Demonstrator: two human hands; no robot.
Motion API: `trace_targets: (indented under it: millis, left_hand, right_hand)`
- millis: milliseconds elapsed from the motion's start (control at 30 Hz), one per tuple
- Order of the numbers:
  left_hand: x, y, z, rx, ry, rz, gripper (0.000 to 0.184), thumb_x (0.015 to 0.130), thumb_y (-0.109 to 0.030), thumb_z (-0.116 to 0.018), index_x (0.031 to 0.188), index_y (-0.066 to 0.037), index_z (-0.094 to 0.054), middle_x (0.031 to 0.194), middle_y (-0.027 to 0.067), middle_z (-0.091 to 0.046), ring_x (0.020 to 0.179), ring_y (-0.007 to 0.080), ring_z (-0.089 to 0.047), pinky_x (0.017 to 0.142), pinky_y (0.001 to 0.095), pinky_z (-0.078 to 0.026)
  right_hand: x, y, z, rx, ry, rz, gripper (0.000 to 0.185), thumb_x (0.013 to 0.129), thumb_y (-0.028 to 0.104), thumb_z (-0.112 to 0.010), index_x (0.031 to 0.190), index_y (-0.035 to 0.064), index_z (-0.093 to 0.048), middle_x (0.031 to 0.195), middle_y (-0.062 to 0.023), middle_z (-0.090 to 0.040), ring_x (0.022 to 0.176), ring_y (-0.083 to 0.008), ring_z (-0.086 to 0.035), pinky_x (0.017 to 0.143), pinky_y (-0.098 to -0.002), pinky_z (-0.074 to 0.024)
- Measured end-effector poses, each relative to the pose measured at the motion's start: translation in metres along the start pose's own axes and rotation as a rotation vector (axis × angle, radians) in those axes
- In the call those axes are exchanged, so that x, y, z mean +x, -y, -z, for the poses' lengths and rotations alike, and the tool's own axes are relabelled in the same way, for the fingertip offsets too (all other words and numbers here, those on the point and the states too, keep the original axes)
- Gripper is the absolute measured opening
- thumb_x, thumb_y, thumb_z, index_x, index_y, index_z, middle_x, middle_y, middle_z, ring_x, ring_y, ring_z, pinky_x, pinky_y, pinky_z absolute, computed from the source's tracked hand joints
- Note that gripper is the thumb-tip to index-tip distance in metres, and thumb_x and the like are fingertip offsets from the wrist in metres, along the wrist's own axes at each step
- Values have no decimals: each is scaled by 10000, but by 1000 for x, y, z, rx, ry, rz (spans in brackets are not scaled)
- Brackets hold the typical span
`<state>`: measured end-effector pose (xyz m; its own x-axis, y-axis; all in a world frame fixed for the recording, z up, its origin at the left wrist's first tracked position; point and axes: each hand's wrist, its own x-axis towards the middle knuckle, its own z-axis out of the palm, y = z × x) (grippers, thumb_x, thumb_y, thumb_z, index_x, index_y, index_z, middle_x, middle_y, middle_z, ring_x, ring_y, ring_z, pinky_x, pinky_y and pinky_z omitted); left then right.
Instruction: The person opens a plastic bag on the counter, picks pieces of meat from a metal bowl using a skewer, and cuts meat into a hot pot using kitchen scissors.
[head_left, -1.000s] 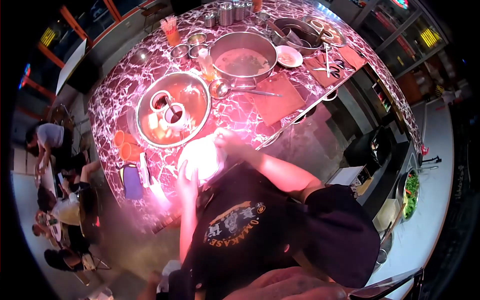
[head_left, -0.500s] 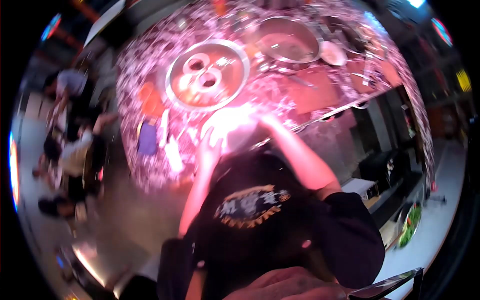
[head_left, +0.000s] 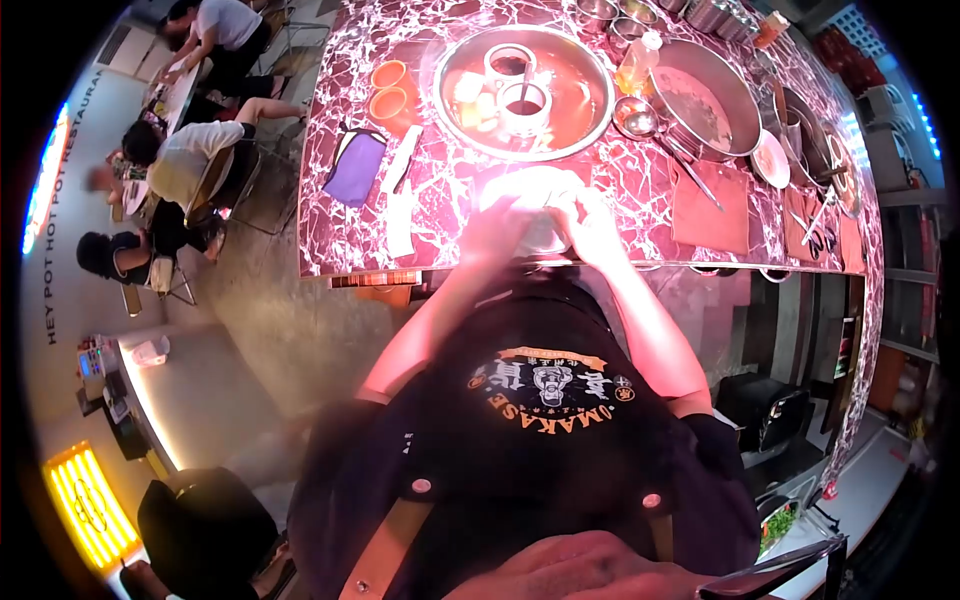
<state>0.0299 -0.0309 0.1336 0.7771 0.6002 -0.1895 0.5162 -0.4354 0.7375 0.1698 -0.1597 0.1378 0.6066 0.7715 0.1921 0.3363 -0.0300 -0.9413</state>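
And it's HEY POT on the wall, OMAKASE on the apron
Up the wall runs "HEY POT HOT POT RESTAURAN", its end unclear; the black apron shows orange "OMAKASE" beneath white Chinese characters, and the yellow sign can't be read

White item: washed out by glare, exact kind unclear
Outline: looks rounded
Place: at the bench's near edge, beside the pan

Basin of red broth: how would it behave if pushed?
Likely heavy and slow to start, as the basin holds a broad pool of broth. Probably sloshes, since it's open-topped. Tipping seems unlikely: it looks wide for its height.
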Motion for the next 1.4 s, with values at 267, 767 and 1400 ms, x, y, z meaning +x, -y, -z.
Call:
trace_targets:
  millis: [267, 767, 1400]
  left_hand:
    - [14, 49, -41, 331, -123, -356, 434, 866, -346, -605, 1264, -177, -563, 1114, 136, -644, 1012, 326, -615, 931, 420, -450]
    - [-17, -43, 94, 92, 24, -369, 458, 786, -125, -614, 1220, -13, -523, 1029, 116, -637, 913, 207, -638, 812, 291, -496]
    - [-49, -95, 89, -182, -371, -362, 94, 786, -59, -686, 877, -51, -708, 786, 40, -631, 711, 140, -610, 669, 269, -480]
  right_hand:
    - [13, 57, -2, 329, 204, -151, 168, 855, 10, -615, 1001, 32, -537, 965, -52, -594, 922, -114, -560, 816, -271, -470]
    - [23, 63, 54, 160, 18, -195, 285, 873, 103, -651, 1124, 18, -545, 1017, -75, -634, 928, -125, -612, 764, -232, -474]
    - [29, 111, 69, 381, 7, -114, 286, 863, 15, -639, 1125, -18, -529, 940, -58, -618, 844, -110, -603, 780, -248, -496]
